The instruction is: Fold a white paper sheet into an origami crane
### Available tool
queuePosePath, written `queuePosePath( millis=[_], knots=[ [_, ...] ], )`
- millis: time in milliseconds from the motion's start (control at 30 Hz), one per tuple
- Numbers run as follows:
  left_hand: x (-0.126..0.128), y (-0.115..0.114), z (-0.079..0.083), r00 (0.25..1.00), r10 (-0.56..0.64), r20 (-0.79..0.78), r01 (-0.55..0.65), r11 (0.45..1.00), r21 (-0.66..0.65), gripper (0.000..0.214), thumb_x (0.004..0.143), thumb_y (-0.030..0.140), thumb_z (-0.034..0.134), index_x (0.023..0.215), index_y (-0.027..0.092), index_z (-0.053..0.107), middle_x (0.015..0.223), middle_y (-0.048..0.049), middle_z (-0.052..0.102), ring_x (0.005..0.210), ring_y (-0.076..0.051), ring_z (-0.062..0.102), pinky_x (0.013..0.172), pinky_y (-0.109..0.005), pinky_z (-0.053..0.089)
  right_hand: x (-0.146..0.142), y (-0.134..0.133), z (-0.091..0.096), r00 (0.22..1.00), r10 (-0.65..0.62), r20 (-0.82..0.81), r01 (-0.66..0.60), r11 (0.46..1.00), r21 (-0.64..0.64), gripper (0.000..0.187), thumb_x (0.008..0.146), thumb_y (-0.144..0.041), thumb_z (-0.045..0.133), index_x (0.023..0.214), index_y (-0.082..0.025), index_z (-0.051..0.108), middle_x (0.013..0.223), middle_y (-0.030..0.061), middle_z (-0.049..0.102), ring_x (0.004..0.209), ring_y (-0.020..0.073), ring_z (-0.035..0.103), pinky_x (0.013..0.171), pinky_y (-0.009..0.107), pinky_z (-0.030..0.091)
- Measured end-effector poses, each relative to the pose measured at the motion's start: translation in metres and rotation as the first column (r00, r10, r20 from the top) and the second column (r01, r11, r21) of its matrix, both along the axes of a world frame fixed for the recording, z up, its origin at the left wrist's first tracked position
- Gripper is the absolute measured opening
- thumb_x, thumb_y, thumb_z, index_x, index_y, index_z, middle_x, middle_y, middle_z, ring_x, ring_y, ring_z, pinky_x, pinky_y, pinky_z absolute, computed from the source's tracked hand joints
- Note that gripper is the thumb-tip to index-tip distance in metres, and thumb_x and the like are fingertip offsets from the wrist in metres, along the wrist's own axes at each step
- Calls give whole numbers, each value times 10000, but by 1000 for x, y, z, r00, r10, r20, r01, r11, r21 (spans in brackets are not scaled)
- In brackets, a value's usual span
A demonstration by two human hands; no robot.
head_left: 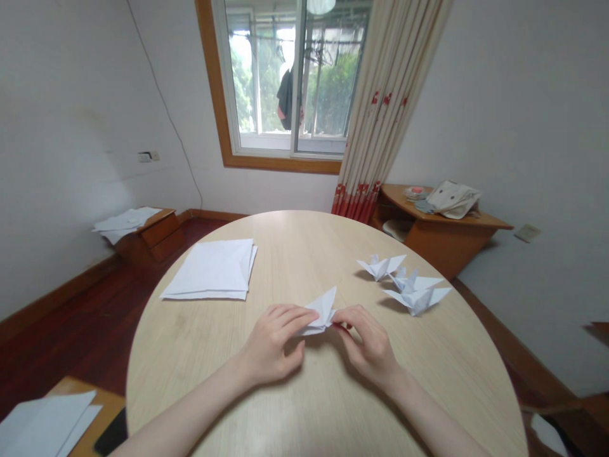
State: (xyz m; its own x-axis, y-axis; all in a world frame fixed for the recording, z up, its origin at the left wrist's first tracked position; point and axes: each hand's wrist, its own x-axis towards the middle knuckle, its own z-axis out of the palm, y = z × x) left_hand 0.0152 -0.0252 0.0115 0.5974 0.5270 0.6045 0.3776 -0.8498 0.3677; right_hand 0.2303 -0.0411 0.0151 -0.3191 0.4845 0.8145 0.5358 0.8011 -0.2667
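Note:
A partly folded white paper crane (321, 312) is between my hands, low over the near middle of the round table. My left hand (278, 339) presses the paper's left side under its fingers, the thumb held lower and apart from it. With thumb and fingertips, my right hand (365, 343) pinches the small pointed right end. One pointed flap stands up between the hands. Several finished white paper cranes (415, 297) sit to the right with their wings spread. To the left lies a stack of square white paper sheets (209, 270).
The round wooden table (295, 235) fills the foreground. More paper (52, 422) lies on a surface at lower left. A low cabinet (159, 235) with papers stands at far left, and a corner desk (457, 235) with a cloth bag (451, 198) at right. Behind is a curtained window (285, 82).

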Motion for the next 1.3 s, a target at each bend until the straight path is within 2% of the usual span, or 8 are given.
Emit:
queuePosePath(
  millis=[200,333,600,767,900,1000,1167,1300],
  knots=[
    [-3,6,-9,998,27,-54,-26,1000,9,473,909,72,402,1336,260,483,1204,-80,627,1087,-211,575,892,-377,476,-1,0,-2,1000,28,-4,-28,999,-17,239,871,-45,498,1016,-225,557,818,28,668,737,171,630,615,285,521],
    [-6,8,-11,998,45,-34,-44,999,24,472,914,44,399,1314,266,516,1124,-80,652,1004,-208,599,835,-358,487,-2,0,-1,999,45,-6,-45,999,-17,241,870,-39,515,1020,-225,544,821,28,658,731,167,622,627,289,533],
    [-7,5,-8,994,81,70,-89,988,129,570,894,3,362,1345,326,494,1007,-65,595,907,-177,575,762,-304,499,-3,-4,-7,1000,-5,-29,6,1000,21,446,871,-48,534,1270,-244,496,1057,91,623,911,192,634,664,280,578],
    [-7,6,-7,994,71,87,-88,973,211,502,908,15,367,1303,279,530,961,-64,603,866,-172,576,727,-291,501,-2,-5,-7,1000,0,28,0,1000,-3,496,894,-66,503,1358,-232,442,1139,117,624,918,198,649,687,295,583],
    [-5,4,-6,987,74,143,-100,979,180,286,940,89,435,1180,175,566,928,-81,654,840,-184,602,726,-308,503,-2,-4,-2,997,23,68,-25,999,21,435,890,-56,493,1294,-214,491,1010,98,677,877,202,656,686,311,569],
    [-4,2,-4,979,78,189,-103,987,127,171,943,123,471,1078,161,568,893,-75,671,813,-181,620,723,-307,507,-3,-4,2,997,27,69,-30,998,56,343,890,-57,491,1196,-205,544,916,81,689,816,195,650,668,311,550],
    [-4,1,-5,976,53,210,-81,988,129,150,939,122,489,1064,160,563,864,-64,670,778,-170,615,696,-288,498,-2,-5,5,993,-19,116,5,993,119,217,887,-91,528,1080,-175,584,845,79,694,725,187,612,610,300,507],
    [-4,1,-5,977,40,211,-68,989,129,157,944,128,485,1076,167,561,871,-63,672,780,-167,617,699,-280,490,-1,-5,5,985,-101,137,80,985,156,229,871,-32,494,1016,-170,604,833,74,695,733,190,576,626,303,492]
  ],
)
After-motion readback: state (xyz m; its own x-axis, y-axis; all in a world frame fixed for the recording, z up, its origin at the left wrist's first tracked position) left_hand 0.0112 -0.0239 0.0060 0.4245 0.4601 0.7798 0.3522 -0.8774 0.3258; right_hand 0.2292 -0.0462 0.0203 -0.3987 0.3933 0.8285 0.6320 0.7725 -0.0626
